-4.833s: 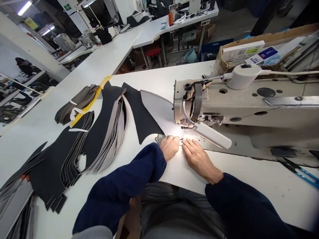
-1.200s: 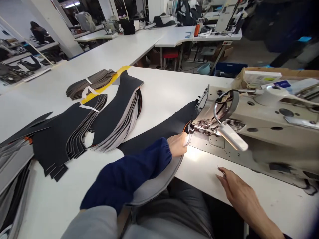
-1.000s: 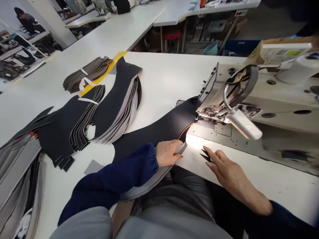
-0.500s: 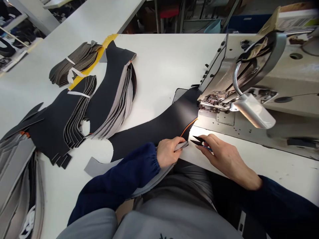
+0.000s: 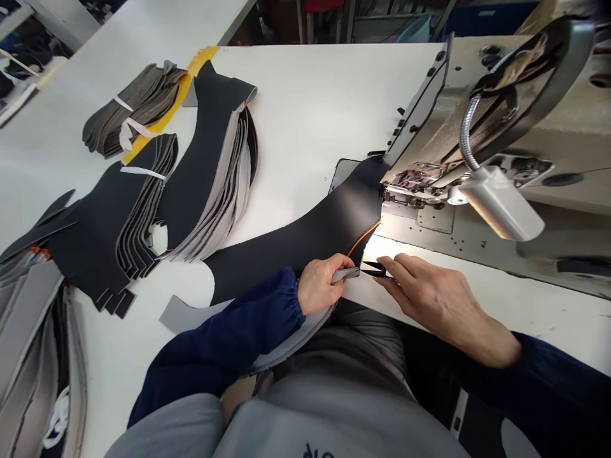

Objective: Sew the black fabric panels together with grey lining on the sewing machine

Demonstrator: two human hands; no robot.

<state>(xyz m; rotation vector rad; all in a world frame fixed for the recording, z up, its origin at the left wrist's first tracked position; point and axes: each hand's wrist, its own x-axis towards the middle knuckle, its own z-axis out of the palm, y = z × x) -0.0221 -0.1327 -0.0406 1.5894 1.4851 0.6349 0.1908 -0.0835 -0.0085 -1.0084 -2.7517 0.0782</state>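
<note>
Snips [image 5: 380, 273] are edging nearer the cloth [image 5: 296, 245], right hand [image 5: 436, 292] gripping them; left hand [image 5: 319, 284] is pinching the cloth's folded edge; it's lying across the table [image 5: 305, 114] to the machine [image 5: 548, 141], looking light, floppy, wanting edge holds.

A single view, taken from the wearer's head, faces forward and steeply down over the lap. Both hands, left [image 5: 321, 285] and right [image 5: 427, 296], lie near the centre at close range. The sewing machine [image 5: 482, 191] fills the right side; the surface [image 5: 305, 114] extends left and away. The frame stands tilted.
</note>
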